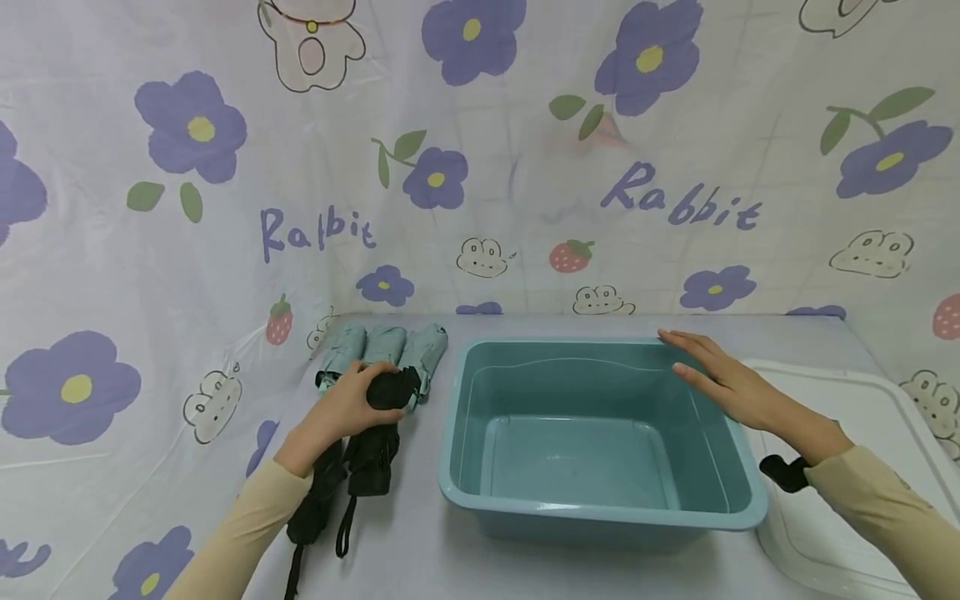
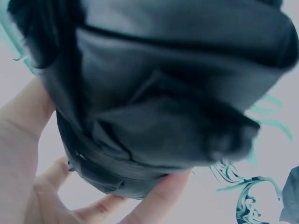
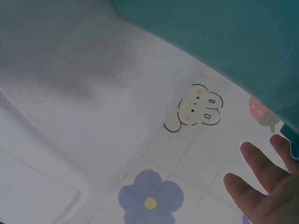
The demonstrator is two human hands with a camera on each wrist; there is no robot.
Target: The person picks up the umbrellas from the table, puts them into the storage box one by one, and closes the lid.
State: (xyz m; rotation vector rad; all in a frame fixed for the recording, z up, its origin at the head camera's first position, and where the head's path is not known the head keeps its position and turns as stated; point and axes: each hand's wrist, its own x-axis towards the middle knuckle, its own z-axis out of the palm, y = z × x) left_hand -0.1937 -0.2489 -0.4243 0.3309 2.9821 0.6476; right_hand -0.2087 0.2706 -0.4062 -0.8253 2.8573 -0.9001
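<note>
My left hand [image 1: 341, 408] grips a black folded umbrella [image 1: 393, 389] over the left side of the table. The left wrist view shows the bundled black cloth [image 2: 154, 102] large and close, fingers around its sides. Two more black folded umbrellas [image 1: 372, 467] with wrist straps lie below that hand, partly hidden by hand and sleeve. Just beyond it, three pale green folded umbrellas [image 1: 384, 343] lie side by side. My right hand [image 1: 723, 383] rests on the far right rim of a blue-green plastic bin [image 1: 600, 510], its fingers extended. The bin holds nothing.
A white lid [image 1: 847, 500] lies to the right of the bin, partly under the right forearm. Behind and left of the table [image 1: 570, 575] hangs a white cloth [image 1: 510, 250] printed with purple flowers and rabbits.
</note>
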